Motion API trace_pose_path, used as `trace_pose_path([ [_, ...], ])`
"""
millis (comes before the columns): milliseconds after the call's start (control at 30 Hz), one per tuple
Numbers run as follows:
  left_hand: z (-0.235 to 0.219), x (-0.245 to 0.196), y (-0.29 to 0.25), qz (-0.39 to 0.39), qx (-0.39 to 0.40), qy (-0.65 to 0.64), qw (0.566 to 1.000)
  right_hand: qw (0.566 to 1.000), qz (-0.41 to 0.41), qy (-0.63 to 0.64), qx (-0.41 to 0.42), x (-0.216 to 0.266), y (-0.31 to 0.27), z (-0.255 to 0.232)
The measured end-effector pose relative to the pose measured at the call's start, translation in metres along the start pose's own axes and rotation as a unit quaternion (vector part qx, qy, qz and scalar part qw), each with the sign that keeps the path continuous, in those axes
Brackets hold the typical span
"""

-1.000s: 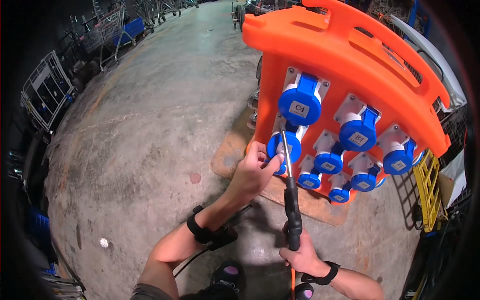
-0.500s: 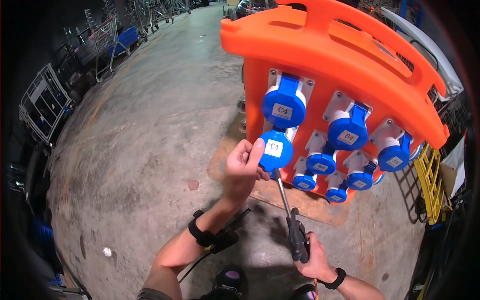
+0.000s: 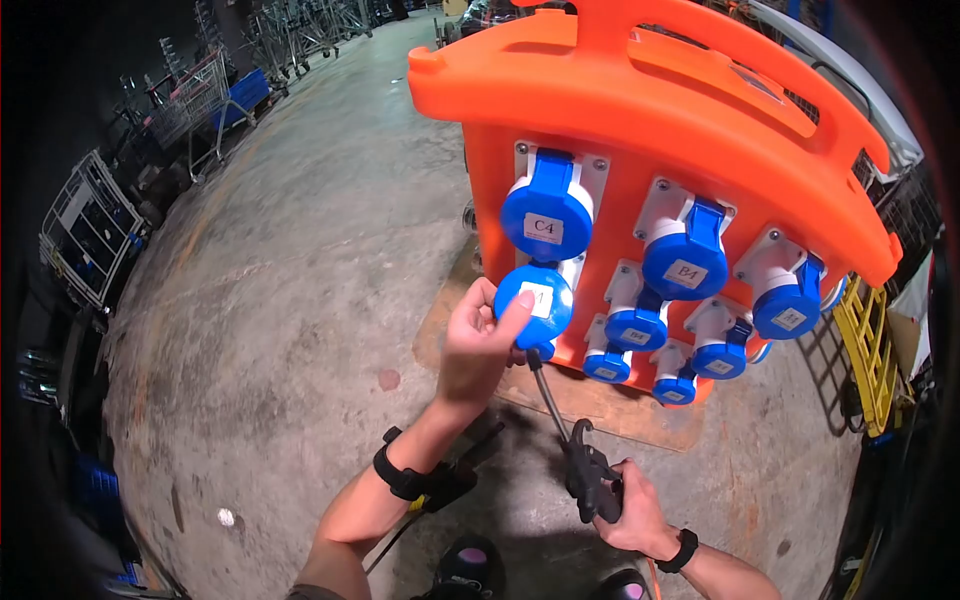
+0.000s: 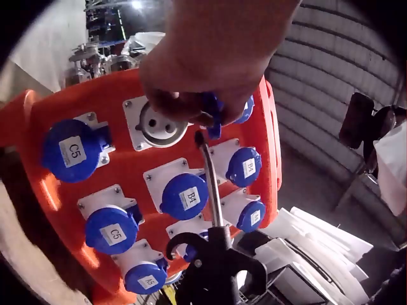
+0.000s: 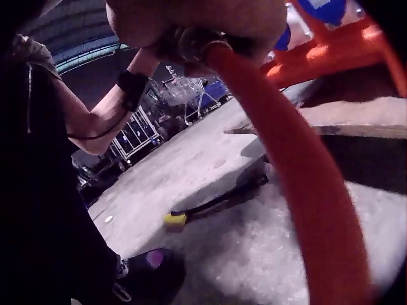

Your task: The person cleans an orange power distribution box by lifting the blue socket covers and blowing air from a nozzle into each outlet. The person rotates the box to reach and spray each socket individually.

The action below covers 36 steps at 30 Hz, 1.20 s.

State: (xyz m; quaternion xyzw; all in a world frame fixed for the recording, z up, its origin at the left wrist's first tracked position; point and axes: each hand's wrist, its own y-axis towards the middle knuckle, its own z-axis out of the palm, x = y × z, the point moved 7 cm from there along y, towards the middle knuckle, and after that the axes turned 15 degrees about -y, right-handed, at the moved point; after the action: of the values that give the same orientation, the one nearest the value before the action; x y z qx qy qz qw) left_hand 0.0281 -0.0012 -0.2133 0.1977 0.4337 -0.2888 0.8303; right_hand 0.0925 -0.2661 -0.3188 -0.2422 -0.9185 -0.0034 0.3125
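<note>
Two hands at an orange box (image 3: 622, 150) of sockets

The left hand (image 3: 476, 345) pinches a lifted blue cap (image 3: 552, 312) beside a bared grey socket (image 4: 161, 127). The right hand (image 3: 633, 510) grips a black nozzle gun (image 3: 590, 478), its tip near that socket. Other capped sockets (image 3: 685, 262) line the box; concrete floor (image 3: 290, 300) beyond.

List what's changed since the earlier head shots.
The nozzle of the black gun swung down from across the blue lid to below it. No new grip or release. Left hand still holds the lid, right hand still grips the gun.
</note>
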Motion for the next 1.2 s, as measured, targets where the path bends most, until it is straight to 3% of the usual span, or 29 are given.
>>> trace_pose_path([
  [67,-0.005,0.001,0.002,-0.002,0.000,0.004,1.000,1.000,-0.012,-0.003,-0.002,-0.003,-0.004,0.001],
  [133,-0.003,0.002,0.002,-0.004,0.001,0.006,1.000,0.989,-0.124,-0.069,-0.031,0.006,-0.012,-0.002],
  [233,0.002,0.002,0.001,-0.010,-0.032,0.025,0.999,0.989,-0.126,-0.011,-0.072,0.030,-0.011,-0.019],
  [367,0.004,0.004,0.002,-0.002,-0.041,0.031,0.999,0.987,-0.024,0.114,-0.109,0.061,0.007,-0.051],
  [400,0.002,0.004,0.001,-0.002,-0.046,0.026,0.999,0.978,0.002,0.193,-0.076,0.060,0.012,-0.051],
  [500,-0.008,0.009,0.003,-0.012,-0.018,0.120,0.993,0.972,-0.004,0.221,-0.083,0.072,0.016,-0.065],
  [633,-0.002,0.008,-0.001,-0.029,-0.002,0.084,0.996,0.964,0.018,0.257,-0.061,0.071,0.008,-0.079],
  [700,0.000,0.008,-0.003,-0.035,0.000,0.037,0.999,0.927,0.081,0.361,-0.065,0.053,-0.003,-0.075],
  [733,0.000,0.010,-0.002,-0.035,0.003,0.037,0.999,0.889,0.111,0.443,-0.024,0.058,-0.011,-0.079],
  [767,-0.003,0.011,-0.002,-0.023,-0.003,0.062,0.998,0.871,0.096,0.473,-0.092,0.056,-0.017,-0.083],
  [900,-0.013,0.013,0.002,-0.002,-0.023,0.131,0.991,0.832,0.113,0.525,-0.139,0.042,-0.034,-0.092],
  [1000,-0.019,0.014,0.004,0.015,-0.035,0.138,0.990,0.834,0.126,0.516,-0.149,0.029,-0.040,-0.091],
  [1067,-0.020,0.016,0.004,0.008,-0.037,0.133,0.990,0.813,0.120,0.521,-0.231,0.021,-0.045,-0.092],
  [1200,-0.024,0.018,0.004,0.000,-0.037,0.126,0.991,0.821,0.130,0.512,-0.217,0.000,-0.049,-0.083],
])
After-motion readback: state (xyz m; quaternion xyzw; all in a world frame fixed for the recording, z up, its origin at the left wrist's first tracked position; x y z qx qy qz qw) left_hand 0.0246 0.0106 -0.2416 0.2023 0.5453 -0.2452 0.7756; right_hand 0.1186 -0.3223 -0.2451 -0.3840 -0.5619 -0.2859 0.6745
